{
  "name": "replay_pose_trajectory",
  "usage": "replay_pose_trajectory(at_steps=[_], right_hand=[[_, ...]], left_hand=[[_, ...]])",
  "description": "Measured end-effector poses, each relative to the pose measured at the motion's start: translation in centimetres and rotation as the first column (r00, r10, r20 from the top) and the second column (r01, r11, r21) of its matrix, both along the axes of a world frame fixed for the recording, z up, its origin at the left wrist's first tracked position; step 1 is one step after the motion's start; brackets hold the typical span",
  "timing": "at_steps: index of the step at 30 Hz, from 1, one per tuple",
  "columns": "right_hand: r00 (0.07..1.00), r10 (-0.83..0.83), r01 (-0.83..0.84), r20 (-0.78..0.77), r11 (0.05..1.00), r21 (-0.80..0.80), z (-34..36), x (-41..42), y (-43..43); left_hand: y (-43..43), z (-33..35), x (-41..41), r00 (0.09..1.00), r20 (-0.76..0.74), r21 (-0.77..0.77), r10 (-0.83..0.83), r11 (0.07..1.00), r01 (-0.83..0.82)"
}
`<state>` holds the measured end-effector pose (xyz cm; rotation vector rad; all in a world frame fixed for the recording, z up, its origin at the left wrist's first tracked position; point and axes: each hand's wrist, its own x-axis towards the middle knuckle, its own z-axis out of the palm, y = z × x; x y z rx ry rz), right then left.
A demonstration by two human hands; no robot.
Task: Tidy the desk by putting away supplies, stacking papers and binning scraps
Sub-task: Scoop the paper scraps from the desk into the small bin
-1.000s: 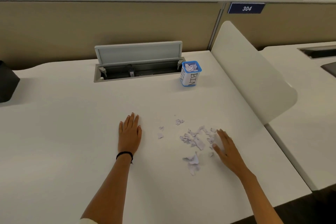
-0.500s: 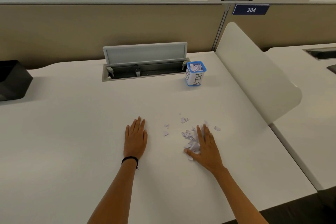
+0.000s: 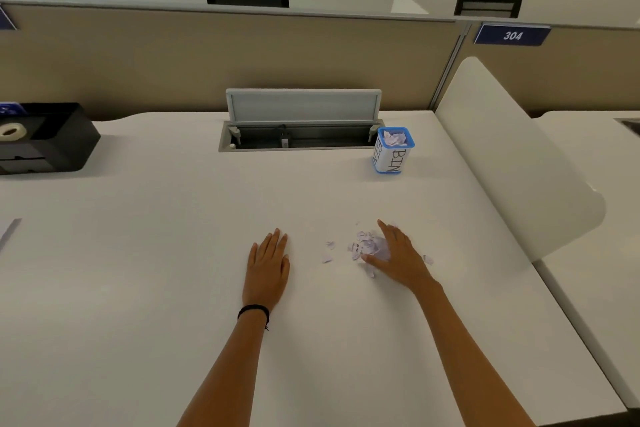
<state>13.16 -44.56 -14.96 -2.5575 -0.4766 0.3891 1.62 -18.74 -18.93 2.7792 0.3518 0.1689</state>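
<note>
Several torn paper scraps [image 3: 363,246] lie bunched on the white desk [image 3: 173,253]. My right hand [image 3: 398,255] rests over their right side, fingers spread and palm down, with a few loose scraps [image 3: 327,251] to the left and one scrap [image 3: 428,259] to the right of it. My left hand [image 3: 268,267] lies flat on the desk, fingers together, holding nothing, a black band on its wrist. A small blue-rimmed cup labelled BIN [image 3: 393,151] stands at the back right with scraps inside.
A black organiser [image 3: 52,142] with a tape roll [image 3: 12,131] sits at the far left. An open cable hatch [image 3: 301,128] is set in the desk's back. A white curved divider [image 3: 512,156] bounds the right side. A paper's corner [image 3: 8,229] shows at the left edge.
My right hand has swept left across the scraps, gathering the scattered pile into a tighter bunch. The left hand has stayed flat in place.
</note>
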Motion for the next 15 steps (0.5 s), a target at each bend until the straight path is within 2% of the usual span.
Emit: replay_pose_trajectory(at_steps=[2,6,9,12,15], right_hand=[[0.999,0.053,-0.053,0.007,0.999,0.013,0.5,-0.1,-0.4],[0.971,0.15,-0.153,0.183,0.988,-0.002,0.0,-0.6,-0.2],[0.949,0.191,-0.175,0.251,0.981,-0.084,-0.4,-0.4,0.4],[0.941,0.188,-0.169,0.28,0.982,-0.089,-0.6,0.5,0.7],[0.964,0.121,-0.126,0.235,0.992,0.008,-0.3,1.8,1.0]], left_hand=[[0.1,0.0,0.0,1.0,-0.002,0.007,0.001,1.0,-0.001],[0.1,-0.2,0.2,1.0,-0.009,0.02,0.009,1.0,-0.009],[0.2,-0.4,0.4,1.0,-0.021,0.026,0.013,1.0,-0.013],[0.3,-0.4,0.6,0.999,-0.038,0.044,0.006,0.999,-0.004],[0.4,-0.3,0.6,0.999,-0.042,0.052,0.011,0.999,-0.009]])
